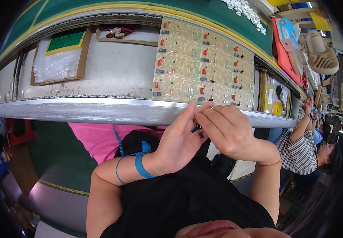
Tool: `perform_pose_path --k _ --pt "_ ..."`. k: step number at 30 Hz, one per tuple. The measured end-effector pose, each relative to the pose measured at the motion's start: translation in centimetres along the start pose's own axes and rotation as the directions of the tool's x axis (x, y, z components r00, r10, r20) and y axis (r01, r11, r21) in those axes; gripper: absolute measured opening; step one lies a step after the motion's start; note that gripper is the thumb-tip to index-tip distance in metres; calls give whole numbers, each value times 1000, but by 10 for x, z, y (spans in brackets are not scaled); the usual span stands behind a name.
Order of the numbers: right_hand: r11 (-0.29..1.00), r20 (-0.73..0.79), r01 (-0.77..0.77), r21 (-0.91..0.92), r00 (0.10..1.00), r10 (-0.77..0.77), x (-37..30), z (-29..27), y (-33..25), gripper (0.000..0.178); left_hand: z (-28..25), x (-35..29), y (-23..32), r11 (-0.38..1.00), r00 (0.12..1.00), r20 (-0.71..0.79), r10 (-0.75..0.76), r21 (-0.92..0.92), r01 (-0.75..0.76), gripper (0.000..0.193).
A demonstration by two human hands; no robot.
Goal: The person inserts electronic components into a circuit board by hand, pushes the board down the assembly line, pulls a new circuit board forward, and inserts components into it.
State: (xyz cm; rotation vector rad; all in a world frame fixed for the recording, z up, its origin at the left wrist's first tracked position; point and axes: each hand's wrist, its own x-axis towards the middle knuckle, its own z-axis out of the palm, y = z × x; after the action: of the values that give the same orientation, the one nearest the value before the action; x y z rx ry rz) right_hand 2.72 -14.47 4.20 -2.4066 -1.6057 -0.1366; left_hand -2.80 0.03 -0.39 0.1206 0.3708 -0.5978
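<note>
Just past the near metal edge of the bench, my two hands meet at the fingertips. My left hand (176, 144) is half curled, palm up, with a few small dark blue components (197, 130) between its palm and fingers; their exact kind cannot be made out. My right hand (231, 133) has its fingers pinched together against the left fingertips, and what lies in the pinch is hidden. Directly beyond the hands lies a large panel of circuit boards (185, 44), carrying rows of red, grey and black components. A blue wrist strap (141, 164) with a coiled cord circles my left wrist.
A cardboard box (83, 59) with clear plastic bags stands left, near a tray of red wires (119, 33). White parts (245, 12) lie on the green surface behind. To the right are a fan (321, 53), yellow tape (277, 108) and a co-worker in a striped shirt (300, 154).
</note>
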Motion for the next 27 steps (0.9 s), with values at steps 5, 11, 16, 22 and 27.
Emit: perform_pose_path --k 5,11,16,22,27 --pt "988 60 -23 -153 998 33 1 -4 -3 36 3 2 -3 999 999 -46 0 -36 -2 47" --pt "927 -19 -202 315 976 219 -1 -12 17 23 -14 4 -1 997 997 77 -29 74 23 30" --pt "840 17 -194 506 976 216 -10 -17 25 25 -12 3 7 972 978 131 -164 192 138 28" --pt "952 -19 -168 257 984 179 -4 -20 25 24 -10 6 6 981 998 35 -53 187 46 24" --pt "932 -61 -264 246 956 287 4 -8 62 18 1 6 13 998 999 -38 2 56 0 31"
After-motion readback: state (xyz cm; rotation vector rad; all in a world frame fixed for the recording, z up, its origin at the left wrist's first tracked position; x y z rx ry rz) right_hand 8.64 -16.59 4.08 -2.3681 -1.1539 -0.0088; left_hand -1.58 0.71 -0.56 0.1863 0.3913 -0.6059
